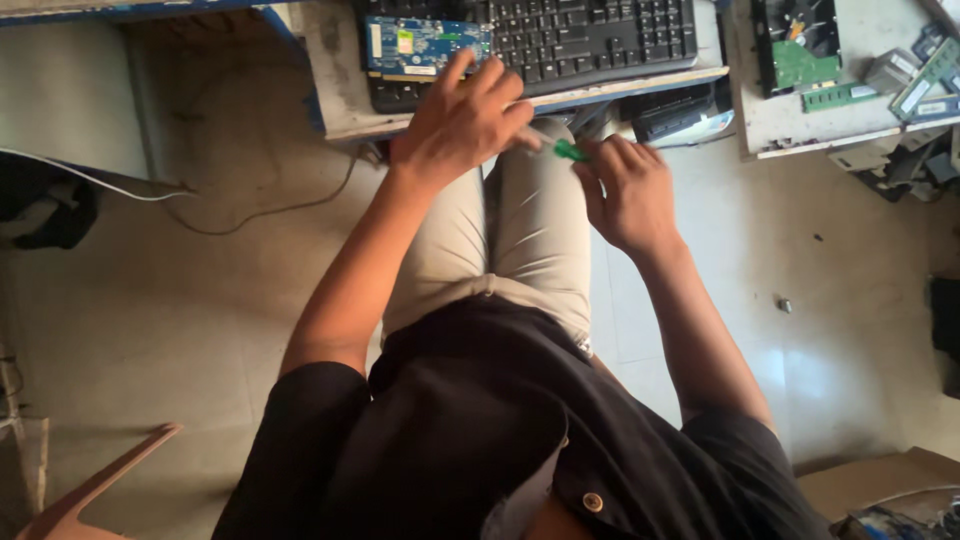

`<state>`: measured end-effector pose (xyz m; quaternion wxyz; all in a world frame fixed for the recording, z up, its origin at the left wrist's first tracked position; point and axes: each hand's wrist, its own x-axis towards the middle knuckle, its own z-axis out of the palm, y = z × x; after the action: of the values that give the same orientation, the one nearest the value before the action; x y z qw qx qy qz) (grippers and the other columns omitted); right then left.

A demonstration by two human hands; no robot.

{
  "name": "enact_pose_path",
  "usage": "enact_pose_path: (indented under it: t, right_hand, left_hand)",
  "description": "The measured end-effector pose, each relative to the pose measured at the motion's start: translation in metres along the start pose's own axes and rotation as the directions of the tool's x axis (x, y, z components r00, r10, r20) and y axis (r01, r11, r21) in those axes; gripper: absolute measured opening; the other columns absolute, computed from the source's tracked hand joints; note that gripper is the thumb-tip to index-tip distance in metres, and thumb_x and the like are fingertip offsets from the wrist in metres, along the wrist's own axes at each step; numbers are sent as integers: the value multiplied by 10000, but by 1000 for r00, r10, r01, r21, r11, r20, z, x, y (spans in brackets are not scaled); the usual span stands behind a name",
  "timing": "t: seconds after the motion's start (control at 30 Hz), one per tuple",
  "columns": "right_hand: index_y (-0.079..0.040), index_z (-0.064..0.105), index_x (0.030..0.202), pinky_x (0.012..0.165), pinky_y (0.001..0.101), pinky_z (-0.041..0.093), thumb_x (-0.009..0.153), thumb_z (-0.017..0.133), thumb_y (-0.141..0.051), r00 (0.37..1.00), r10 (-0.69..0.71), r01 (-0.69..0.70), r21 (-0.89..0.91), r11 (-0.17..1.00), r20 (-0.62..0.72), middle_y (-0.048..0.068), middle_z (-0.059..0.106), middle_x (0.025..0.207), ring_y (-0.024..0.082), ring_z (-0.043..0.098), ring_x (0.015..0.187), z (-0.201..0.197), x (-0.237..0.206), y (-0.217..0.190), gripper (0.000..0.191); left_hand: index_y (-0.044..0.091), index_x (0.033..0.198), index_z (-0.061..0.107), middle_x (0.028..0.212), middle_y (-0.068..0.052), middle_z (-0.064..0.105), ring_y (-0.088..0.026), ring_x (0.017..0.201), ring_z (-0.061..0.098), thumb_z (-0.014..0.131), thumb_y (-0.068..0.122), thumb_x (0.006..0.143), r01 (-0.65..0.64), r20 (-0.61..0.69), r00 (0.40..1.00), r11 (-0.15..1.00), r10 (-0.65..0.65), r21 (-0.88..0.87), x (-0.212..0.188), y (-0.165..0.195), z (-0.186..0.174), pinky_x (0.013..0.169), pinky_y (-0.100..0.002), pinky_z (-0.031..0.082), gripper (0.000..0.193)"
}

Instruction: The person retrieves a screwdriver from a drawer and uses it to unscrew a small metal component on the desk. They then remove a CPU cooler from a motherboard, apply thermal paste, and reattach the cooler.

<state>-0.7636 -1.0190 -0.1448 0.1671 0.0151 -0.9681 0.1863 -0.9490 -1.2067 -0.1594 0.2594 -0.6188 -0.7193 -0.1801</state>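
I sit looking down over my lap in beige trousers and a black shirt. My right hand [628,190] grips a screwdriver with a green handle [570,151], held above my knees. My left hand [462,120] hovers at the screwdriver's shaft end, fingers curled around it. Just beyond my left hand, a blue circuit card [420,45] lies on the left part of a black keyboard [590,35], which rests on a pull-out tray [340,95].
A small table at the right [790,135] carries a green circuit board [803,62] and several memory sticks [840,96]. A cable [250,212] trails across the tiled floor on the left. A wooden chair corner [100,480] shows at bottom left, cardboard [880,478] at bottom right.
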Motion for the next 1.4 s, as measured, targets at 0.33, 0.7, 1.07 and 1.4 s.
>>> enact_pose_path:
  t: [0.33,0.7,1.07,1.4]
  right_hand:
    - [5,620,1207,719,292,463,1074,650,-220,846,533,-413,637,651,4,67,640,857,112,537,787,56,-34,85,263]
    - [-62,750,1227,531,241,379,1000,700,-290,852,497,-462,681,567,165,-41,536,645,43,460,581,59,-41,61,325]
    - [-25,738,1224,521,221,331,1023,683,-245,828,537,-424,807,412,161,-60,519,689,28,418,590,86,-37,53,302]
    - [-20,725,1234,538,221,328,1026,686,-252,832,538,-382,844,377,136,-50,528,716,31,419,611,89,-31,48,313]
  left_hand:
    - [-72,1417,532,1303,-227,560,-398,1245,503,798,475,917,535,-69,843,845,-534,7,-2,-14,52,1169,-594,258,788]
    - [0,1313,673,1288,-160,680,-345,1354,532,714,178,766,357,-4,933,923,-361,-146,-11,-16,43,1255,-565,212,577]
    - [54,1258,706,1165,-90,698,-317,1217,560,817,216,852,423,-47,901,898,-431,-120,-4,-15,54,1173,-567,254,451]
    - [61,1257,703,1162,-90,693,-312,1227,558,798,168,856,417,-68,902,901,-426,-118,-5,-14,54,1180,-561,255,426]
